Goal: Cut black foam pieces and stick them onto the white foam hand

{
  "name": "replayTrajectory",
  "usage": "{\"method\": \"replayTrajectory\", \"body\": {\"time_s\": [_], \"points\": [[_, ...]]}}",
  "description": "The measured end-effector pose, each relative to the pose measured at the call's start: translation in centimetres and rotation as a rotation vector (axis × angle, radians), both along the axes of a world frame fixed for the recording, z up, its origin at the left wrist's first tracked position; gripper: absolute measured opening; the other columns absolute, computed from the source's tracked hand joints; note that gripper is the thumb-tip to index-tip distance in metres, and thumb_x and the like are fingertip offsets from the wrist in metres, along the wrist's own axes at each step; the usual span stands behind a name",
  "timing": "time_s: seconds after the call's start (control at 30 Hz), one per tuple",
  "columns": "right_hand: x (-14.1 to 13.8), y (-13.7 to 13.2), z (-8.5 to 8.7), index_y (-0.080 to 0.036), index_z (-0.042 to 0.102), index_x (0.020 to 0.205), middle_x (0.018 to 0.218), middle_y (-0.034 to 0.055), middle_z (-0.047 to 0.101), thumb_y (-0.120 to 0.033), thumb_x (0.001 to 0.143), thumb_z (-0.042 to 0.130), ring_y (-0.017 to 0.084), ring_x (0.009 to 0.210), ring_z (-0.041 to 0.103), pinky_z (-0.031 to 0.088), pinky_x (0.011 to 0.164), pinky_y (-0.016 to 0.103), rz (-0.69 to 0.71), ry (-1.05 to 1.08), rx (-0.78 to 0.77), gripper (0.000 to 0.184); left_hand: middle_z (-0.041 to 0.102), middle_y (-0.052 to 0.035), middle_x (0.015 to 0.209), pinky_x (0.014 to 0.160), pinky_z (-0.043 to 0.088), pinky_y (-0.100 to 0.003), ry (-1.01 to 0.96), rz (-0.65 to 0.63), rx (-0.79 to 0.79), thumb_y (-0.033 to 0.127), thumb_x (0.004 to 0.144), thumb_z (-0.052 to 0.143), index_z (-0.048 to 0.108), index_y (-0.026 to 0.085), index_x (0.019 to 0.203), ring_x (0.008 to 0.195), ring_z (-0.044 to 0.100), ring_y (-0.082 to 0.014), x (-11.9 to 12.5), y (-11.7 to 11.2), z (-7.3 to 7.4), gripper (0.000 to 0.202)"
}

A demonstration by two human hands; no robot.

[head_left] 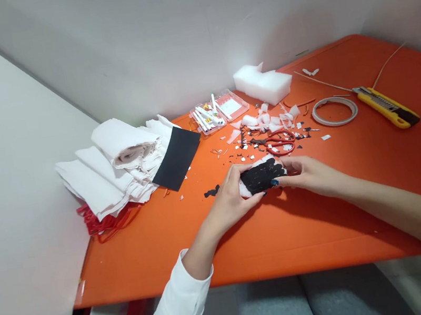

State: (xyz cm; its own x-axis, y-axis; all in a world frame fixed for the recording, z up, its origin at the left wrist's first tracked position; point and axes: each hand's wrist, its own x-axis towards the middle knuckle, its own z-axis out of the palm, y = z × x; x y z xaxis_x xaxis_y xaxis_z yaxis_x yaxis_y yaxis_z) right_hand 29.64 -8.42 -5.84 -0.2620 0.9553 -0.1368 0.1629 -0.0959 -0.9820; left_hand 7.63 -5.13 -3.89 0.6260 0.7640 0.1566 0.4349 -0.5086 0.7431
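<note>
Between my hands is a white foam block faced with overlapping black scalloped pieces. My left hand is closed round its left end, thumb at the near side and fingers along the far edge. At the right end, my right hand pinches the block with its thumb on the black layer; its other fingers are partly hidden behind. The block is held low over the orange table, and I cannot tell whether it touches it. Just left of my left hand lie small black scalloped scraps.
Red-handled scissors lie among foam and paper scraps. Behind are a large foam block and a plastic box of white sticks. Tape and a yellow utility knife lie right; black sheet and white paper stack left.
</note>
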Motion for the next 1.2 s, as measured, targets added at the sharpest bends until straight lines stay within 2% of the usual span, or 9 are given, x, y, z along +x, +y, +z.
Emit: {"method": "replayTrajectory", "body": {"time_s": [0.1,0.2,0.4,0.63,0.77,0.87,1.03,1.1,1.2], "points": [[-0.2,0.0,-0.1,-0.016,0.061,0.088,0.081,0.0039,0.067,-0.043,0.072,0.071,0.018,0.068,0.061,0.049,0.063,0.03,-0.049,0.037,-0.005,0.032,0.053,-0.0088,0.117,0.096,0.043,-0.036,-0.027,0.026,0.044,0.026,0.077,0.069,0.045,0.023,0.122,0.11,0.054,-0.0214,0.0,0.1,0.1,0.051],[-0.4,0.0,-0.3,-0.019,0.059,0.097,0.093,0.0041,0.067,-0.037,0.069,0.074,0.019,0.079,0.063,0.051,0.069,0.031,-0.09,0.068,0.054,0.036,0.054,-0.0077,0.117,0.097,0.043,-0.035,-0.031,0.013,0.036,0.026,0.076,0.071,0.047,0.025,0.123,0.112,0.054,-0.0215,0.1,0.0,0.2,0.052],[-0.4,0.0,-0.3,-0.018,0.057,0.099,0.101,0.006,0.068,-0.033,0.073,0.071,0.024,0.095,0.063,0.049,0.084,0.036,-0.05,0.068,0.054,0.033,0.055,-0.0051,0.125,0.095,0.045,-0.031,-0.101,0.048,-0.166,0.023,0.073,0.073,0.036,0.032,0.137,0.112,0.056,-0.0194,0.4,-0.4,0.5,0.074],[-0.6,-0.4,-0.4,-0.025,0.037,0.128,0.103,0.0043,0.062,-0.032,0.075,0.072,0.022,0.091,0.063,0.049,0.081,0.034,0.011,0.002,0.12,0.064,0.066,-0.0016,0.105,0.08,0.051,-0.03,-0.085,0.173,-0.335,0.026,0.07,0.073,0.057,0.023,0.104,0.093,0.063,-0.0181,0.7,-0.3,-0.2,0.038],[-0.7,-0.5,-0.4,-0.021,0.05,0.11,0.092,0.0023,0.061,-0.039,0.079,0.067,0.019,0.081,0.06,0.047,0.071,0.029,0.044,-0.128,0.175,0.039,0.064,-0.0008,0.093,0.057,0.051,-0.023,-0.15,0.156,-0.509,0.035,0.071,0.072,0.053,0.02,0.091,0.072,0.061,-0.0135,0.8,-0.4,-0.5,0.032],[-0.6,-0.5,-0.5,-0.019,0.054,0.093,0.078,0.0002,0.057,-0.045,0.083,0.06,0.017,0.071,0.055,0.043,0.062,0.026,0.026,-0.221,0.189,0.028,0.061,0.0009,0.085,0.049,0.046,-0.018,-0.159,0.16,-0.551,0.041,0.074,0.068,0.052,0.019,0.088,0.064,0.057,-0.0104,0.7,-0.4,-0.5,0.031],[-0.6,-0.3,-0.9,-0.018,0.055,0.084,0.07,-0.0011,0.054,-0.044,0.087,0.054,0.015,0.065,0.05,0.038,0.058,0.024,0.004,-0.278,0.199,0.026,0.065,-0.0003,0.085,0.063,0.045,-0.018,-0.119,0.172,-0.412,0.043,0.082,0.06,0.062,0.017,0.089,0.076,0.059,-0.0119,0.4,-0.1,-0.6,0.026],[-0.5,-0.1,-1.1,-0.019,0.055,0.084,0.07,-0.001,0.055,-0.043,0.087,0.053,0.015,0.065,0.05,0.039,0.059,0.025,-0.018,-0.263,0.196,0.024,0.066,-0.0014,0.092,0.071,0.045,-0.02,-0.122,0.177,-0.367,0.041,0.088,0.052,0.065,0.019,0.098,0.084,0.06,-0.0137,0.3,0.0,-0.6,0.027],[-0.5,0.4,-1.3,-0.019,0.052,0.086,0.072,-0.0014,0.055,-0.04,0.087,0.053,0.015,0.067,0.052,0.041,0.061,0.025,-0.043,-0.207,0.182,0.021,0.065,-0.0013,0.095,0.067,0.045,-0.021,-0.099,0.204,-0.342,0.036,0.088,0.052,0.059,0.023,0.116,0.077,0.06,-0.0128,0.0,0.4,-0.9,0.031]]}}
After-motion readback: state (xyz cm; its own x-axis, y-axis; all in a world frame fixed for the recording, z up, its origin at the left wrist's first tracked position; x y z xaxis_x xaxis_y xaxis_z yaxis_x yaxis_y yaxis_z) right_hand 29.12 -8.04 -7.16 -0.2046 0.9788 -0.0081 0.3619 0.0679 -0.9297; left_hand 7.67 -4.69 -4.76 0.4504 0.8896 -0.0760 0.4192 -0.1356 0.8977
